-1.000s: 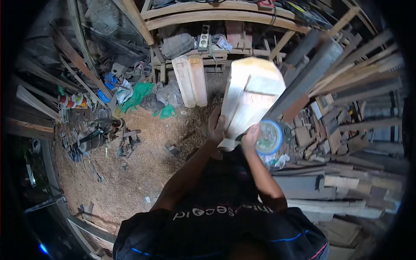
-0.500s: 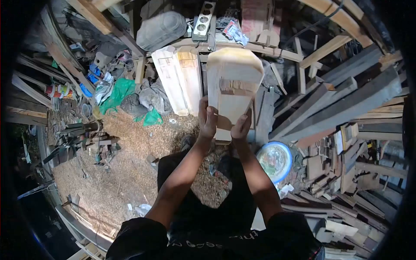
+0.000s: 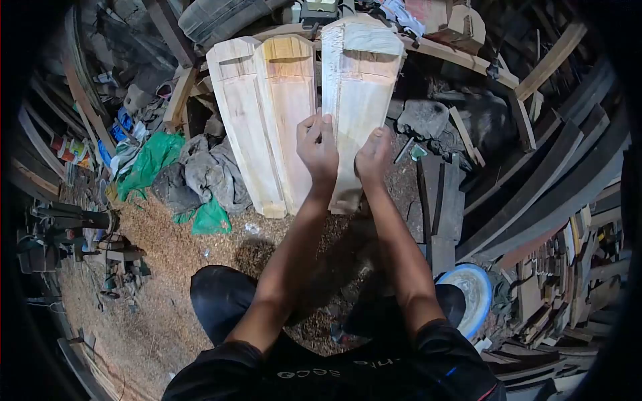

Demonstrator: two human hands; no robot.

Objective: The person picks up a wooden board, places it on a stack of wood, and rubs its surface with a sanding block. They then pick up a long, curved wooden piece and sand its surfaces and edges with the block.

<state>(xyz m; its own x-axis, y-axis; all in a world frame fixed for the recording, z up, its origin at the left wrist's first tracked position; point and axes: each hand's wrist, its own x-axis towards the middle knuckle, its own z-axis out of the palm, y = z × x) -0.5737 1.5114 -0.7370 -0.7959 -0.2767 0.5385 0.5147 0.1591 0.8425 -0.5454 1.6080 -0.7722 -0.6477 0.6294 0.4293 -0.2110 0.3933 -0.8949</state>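
A long pale wooden piece with an angled top [image 3: 364,87] stands upright in front of me, its upper end near a wooden rail. My left hand [image 3: 317,148] is closed on its left edge. On its right edge my right hand [image 3: 374,155] is closed too, with the fingers curled. Two similar shaped wooden pieces [image 3: 241,127] [image 3: 289,113] lean side by side just left of it, touched by neither hand, though my left hand overlaps the nearer one's right edge in view.
A blue-rimmed basin [image 3: 484,304] sits by my right knee. Grey cloth [image 3: 215,170] and green plastic [image 3: 150,164] lie to the left. Dark beams [image 3: 535,190] lean at the right. Wood shavings [image 3: 174,267] cover the floor.
Both hands and the held piece are now lower against the floor and beside the two leaning pieces. The view has shifted, and my knees are bent out to the sides.
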